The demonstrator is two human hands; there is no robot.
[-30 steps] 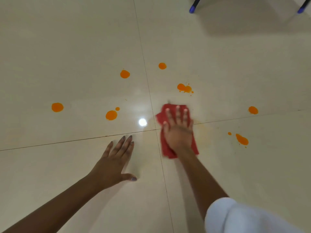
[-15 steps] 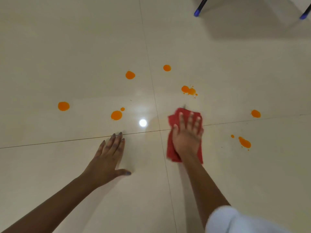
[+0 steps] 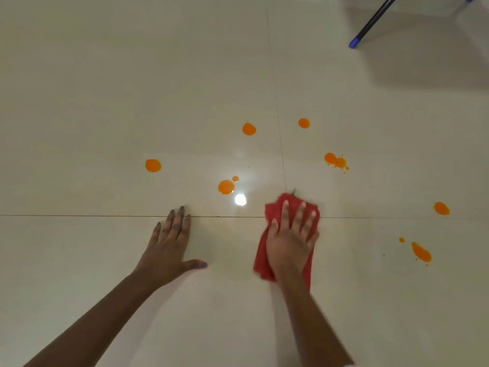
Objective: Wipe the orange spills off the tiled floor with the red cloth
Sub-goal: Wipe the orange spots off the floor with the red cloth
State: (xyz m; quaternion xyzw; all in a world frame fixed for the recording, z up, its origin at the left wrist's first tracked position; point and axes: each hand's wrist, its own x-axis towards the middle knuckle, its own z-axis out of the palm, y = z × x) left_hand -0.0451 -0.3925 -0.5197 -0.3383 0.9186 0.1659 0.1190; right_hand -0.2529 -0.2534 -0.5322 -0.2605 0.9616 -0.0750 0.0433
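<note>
Currently the right hand [image 3: 289, 243] is pressing the red cloth [image 3: 275, 215] flat against the tiled floor [image 3: 105, 88] with fingers spread, while the left hand [image 3: 169, 247] is resting open-palmed just beside it. Several orange spills [image 3: 226, 187] are lying untouched nearby, so a careless sweep risks smearing them wider, or the bracing palm could be sliding on wet tile.

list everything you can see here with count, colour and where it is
orange spills: seven main patches plus small droplets, orange, scattered over the far and right tiles
red cloth: one, red, flat on the floor at the grout crossing
tiled floor: one, cream, glossy, fills the view
furniture leg: one fully seen, dark with blue tip, top right
light glare: one, white, left of the cloth
left hand: one, flat on the bare floor
right hand: one, pressed flat on the cloth
</note>
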